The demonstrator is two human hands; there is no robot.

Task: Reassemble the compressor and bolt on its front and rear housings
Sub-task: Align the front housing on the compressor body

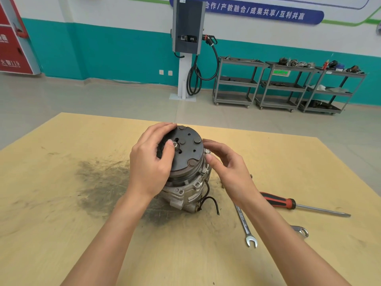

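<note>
Left hand fingers curl over the compressor clutch plate; right hand fingers pinch a bolt beside it.

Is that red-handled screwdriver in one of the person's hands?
No, the screwdriver lies on the table to the right, while both the left hand and right hand are at the compressor.

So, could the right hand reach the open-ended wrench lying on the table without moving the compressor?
Probably yes. The wrench lies in the open on the table, beside the right forearm, and nothing covers it. The right hand would first have to let go of the bolt.
</note>
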